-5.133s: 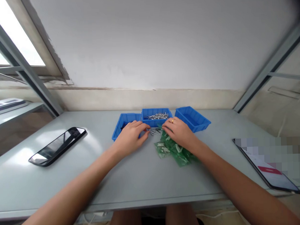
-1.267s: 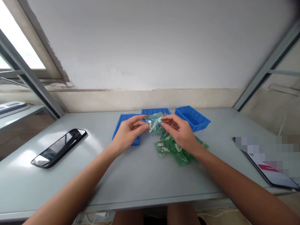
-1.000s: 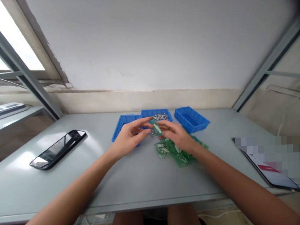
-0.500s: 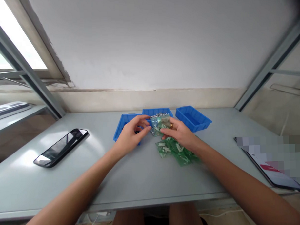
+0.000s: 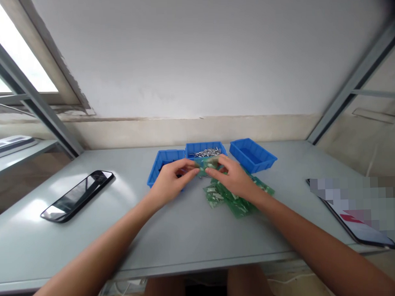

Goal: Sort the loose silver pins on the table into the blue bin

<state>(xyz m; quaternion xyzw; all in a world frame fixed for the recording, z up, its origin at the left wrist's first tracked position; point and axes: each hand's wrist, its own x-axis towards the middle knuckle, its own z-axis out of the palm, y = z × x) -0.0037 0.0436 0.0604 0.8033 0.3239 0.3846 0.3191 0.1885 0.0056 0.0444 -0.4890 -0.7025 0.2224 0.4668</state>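
Observation:
Between both hands is a small green-tinted clear plastic bag [image 5: 203,163], its contents blurred. My left hand [image 5: 170,177] pinches its left side with thumb and fingers. My right hand [image 5: 232,175] grips the right side the same way. Just below and right, several green plastic bags [image 5: 236,203] with small pale parts lie in a pile, partly under my right hand. Behind the held bag stands a blue bin [image 5: 191,149] with loose metal screws or nails [image 5: 208,152]. Another blue bin [image 5: 154,169] with dark pieces is partly hidden by my left hand.
A third blue bin [image 5: 254,157] stands at the back right, angled. A black phone-like device [image 5: 78,196] lies on the left of the grey table [image 5: 175,239]. On the right lies a tablet-like device [image 5: 355,224], partly blurred out. The wall rises behind the table.
My left hand, earlier with fingers apart beside the bag, now pinches its left side. The bag is lower and stretched between both hands, and the metal pieces behind show more.

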